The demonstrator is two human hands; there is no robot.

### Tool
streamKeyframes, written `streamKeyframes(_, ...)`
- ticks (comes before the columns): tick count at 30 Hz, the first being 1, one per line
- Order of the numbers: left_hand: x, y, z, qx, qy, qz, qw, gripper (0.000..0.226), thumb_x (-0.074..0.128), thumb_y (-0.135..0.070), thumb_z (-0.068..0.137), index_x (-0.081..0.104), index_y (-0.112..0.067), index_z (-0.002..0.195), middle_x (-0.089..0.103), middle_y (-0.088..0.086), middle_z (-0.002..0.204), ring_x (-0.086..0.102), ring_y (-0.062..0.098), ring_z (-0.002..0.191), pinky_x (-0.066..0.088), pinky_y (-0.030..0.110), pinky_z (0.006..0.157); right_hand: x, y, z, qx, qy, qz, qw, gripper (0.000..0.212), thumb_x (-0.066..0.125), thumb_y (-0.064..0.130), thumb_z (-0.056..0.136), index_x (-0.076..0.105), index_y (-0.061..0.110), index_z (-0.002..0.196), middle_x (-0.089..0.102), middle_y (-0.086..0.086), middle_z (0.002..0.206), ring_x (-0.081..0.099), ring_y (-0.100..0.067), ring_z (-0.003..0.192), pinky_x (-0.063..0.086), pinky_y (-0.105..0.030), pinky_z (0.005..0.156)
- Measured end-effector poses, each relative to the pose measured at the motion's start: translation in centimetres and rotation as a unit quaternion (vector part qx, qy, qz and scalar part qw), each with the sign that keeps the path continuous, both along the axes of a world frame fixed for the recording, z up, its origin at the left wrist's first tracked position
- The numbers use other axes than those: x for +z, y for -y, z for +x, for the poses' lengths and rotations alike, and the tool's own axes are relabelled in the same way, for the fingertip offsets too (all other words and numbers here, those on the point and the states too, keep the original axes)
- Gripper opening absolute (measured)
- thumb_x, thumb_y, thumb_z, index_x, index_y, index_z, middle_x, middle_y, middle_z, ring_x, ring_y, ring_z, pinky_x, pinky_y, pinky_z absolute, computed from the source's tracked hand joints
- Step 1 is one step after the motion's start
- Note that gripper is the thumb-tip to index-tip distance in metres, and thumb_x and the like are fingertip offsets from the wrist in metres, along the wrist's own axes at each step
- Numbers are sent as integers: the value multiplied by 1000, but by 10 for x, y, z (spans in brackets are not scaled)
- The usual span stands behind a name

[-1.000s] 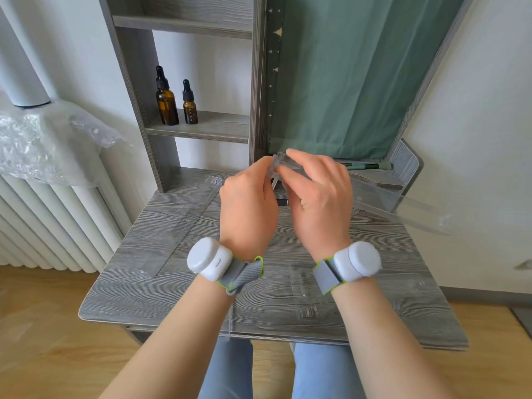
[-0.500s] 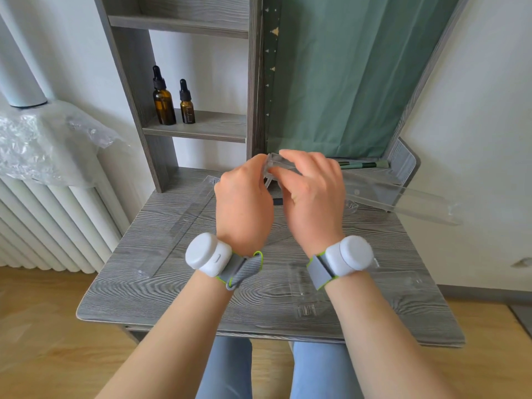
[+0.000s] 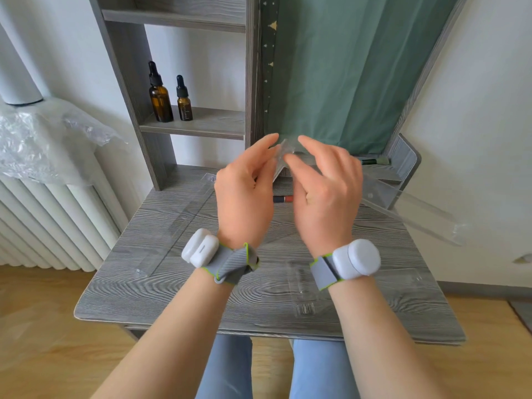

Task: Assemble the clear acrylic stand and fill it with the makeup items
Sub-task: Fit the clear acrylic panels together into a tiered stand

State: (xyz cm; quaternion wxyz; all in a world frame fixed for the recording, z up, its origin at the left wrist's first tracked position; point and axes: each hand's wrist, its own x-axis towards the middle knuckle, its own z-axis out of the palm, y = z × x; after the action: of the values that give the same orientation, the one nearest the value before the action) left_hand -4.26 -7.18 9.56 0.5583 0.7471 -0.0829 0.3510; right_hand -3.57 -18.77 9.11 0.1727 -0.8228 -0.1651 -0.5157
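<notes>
Above the desk (image 3: pixel 178 286) we pinch the clear acrylic panel (image 3: pixel 408 205) at its near end, left hand (image 3: pixel 244 197) and right hand (image 3: pixel 325 197) both gripping. Its long axis runs away rightward, past our right hand, so that side likely steers next.

Since a second ago the fingers of the left hand (image 3: pixel 244 194) and the right hand (image 3: pixel 325 194) have been spread looser around the clear acrylic piece (image 3: pixel 408 208). The piece seems tilted lower at its far right end, though its transparent edges are hard to follow.
</notes>
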Motion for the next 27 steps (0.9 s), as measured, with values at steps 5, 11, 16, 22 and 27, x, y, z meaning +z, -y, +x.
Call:
streamKeyframes(5, 0, 8, -4, -106, -15, -143, 984, 47, 51, 16, 86, 61, -10, 124, 69, 5, 117, 66, 17, 110, 53, 35, 97, 6, 0, -3, 1, 29, 5, 1000, 22, 66, 0, 86, 76, 15, 99, 69, -6, 118, 60, -30, 95, 41, -38, 82)
streamKeyframes(11, -1, 8, -6, -88, 9, -213, 973, 43, 55, 21, 84, 64, -8, 115, 72, 0, 102, 70, 9, 99, 54, 24, 88, 6, -4, -4, 30, 43, -31, 998, 23, 62, 0, 91, 75, 12, 106, 66, -12, 122, 60, -33, 101, 43, -42, 85)
streamKeyframes(16, -3, -1, 0, -49, 9, -234, 971, 27, 66, 13, 82, 71, -7, 98, 75, 0, 89, 72, 11, 86, 56, 26, 82, 1, -9, -4, 57, 0, -40, 998, 25, 58, 0, 93, 73, 8, 110, 65, -15, 121, 60, -35, 104, 45, -42, 86)
streamKeyframes(22, -9, -8, 1, -16, 15, -197, 980, 22, 67, 8, 82, 73, -9, 94, 75, 0, 87, 73, 12, 85, 56, 25, 79, 0, -11, -4, 63, 25, -50, 996, 12, 66, 1, 89, 75, 8, 92, 70, -4, 121, 62, -32, 98, 44, -40, 85)
streamKeyframes(27, -12, -10, 2, -11, 5, -208, 978, 27, 67, 6, 83, 73, -19, 92, 74, -11, 83, 72, 8, 84, 55, 22, 78, 4, -13, -8, 73, 19, -34, 997, 9, 63, 7, 93, 71, 8, 97, 70, 1, 122, 63, -30, 97, 45, -39, 84)
